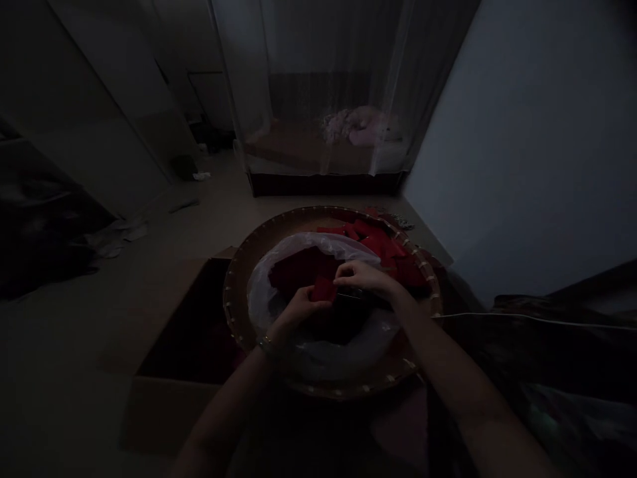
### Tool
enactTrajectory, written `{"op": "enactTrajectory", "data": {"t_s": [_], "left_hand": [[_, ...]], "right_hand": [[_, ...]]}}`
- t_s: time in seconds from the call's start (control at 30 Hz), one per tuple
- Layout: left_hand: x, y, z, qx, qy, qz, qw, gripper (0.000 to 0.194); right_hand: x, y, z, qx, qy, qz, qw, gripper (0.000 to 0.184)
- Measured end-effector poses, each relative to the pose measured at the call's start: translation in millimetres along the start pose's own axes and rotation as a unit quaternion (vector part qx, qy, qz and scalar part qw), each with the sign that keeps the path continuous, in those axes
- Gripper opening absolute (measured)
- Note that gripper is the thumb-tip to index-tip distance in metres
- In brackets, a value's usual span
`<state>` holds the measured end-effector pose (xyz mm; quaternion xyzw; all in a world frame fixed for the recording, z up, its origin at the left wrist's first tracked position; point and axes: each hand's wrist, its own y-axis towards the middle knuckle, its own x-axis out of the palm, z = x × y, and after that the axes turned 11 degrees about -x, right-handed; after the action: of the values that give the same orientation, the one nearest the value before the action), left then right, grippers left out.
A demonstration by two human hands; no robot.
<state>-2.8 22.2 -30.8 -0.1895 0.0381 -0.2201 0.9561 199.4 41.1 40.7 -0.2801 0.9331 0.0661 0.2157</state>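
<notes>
In the dim room a round woven tray (pixel 239 265) lies in front of me. A clear plastic bag (pixel 269 272) filled with red pieces rests in it. My left hand (pixel 298 309) pinches a small red piece (pixel 324 289) over the bag's mouth. My right hand (pixel 365 277) is closed on the same red piece from the right, fingers curled. A thin dark object under the right fingers is too dim to make out. More red pieces (pixel 383 249) lie piled at the tray's far right.
An open cardboard box (pixel 189 332) stands to the left of the tray on the floor. Behind it a low bed under a sheer net (pixel 323 146) fills the back. A wall runs along the right, dark cloth lies at right.
</notes>
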Motion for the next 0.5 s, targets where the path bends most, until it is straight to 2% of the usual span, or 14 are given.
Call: {"op": "enactTrajectory", "data": {"t_s": [0.1,0.17,0.3,0.33,0.43,0.5], "left_hand": [[0.6,0.2,2.2,0.009,0.003,0.018,1.000,0.044],[1.0,-0.2,4.3,0.015,-0.017,0.029,0.999,0.044],[1.5,-1.5,8.3,0.021,-0.059,0.059,0.996,0.044],[1.6,-1.9,8.9,0.021,-0.062,0.065,0.996,0.042],[2.0,-2.7,8.8,0.017,-0.063,0.060,0.996,0.040],[2.4,-2.8,7.9,0.014,-0.065,0.047,0.997,0.041]], "right_hand": [[-9.3,-5.4,1.8,0.026,0.048,0.064,0.997,0.029],[-13.7,-12.7,2.6,0.022,0.048,0.072,0.996,0.028],[-8.4,-26.1,2.3,-0.028,-0.054,-0.049,0.997,0.022],[-3.6,-26.9,1.4,-0.036,-0.081,-0.050,0.995,0.023],[15.4,-20.7,-4.3,-0.050,-0.127,0.097,0.986,0.040],[27.6,-11.8,-8.7,-0.074,-0.123,0.147,0.979,0.041]]}}
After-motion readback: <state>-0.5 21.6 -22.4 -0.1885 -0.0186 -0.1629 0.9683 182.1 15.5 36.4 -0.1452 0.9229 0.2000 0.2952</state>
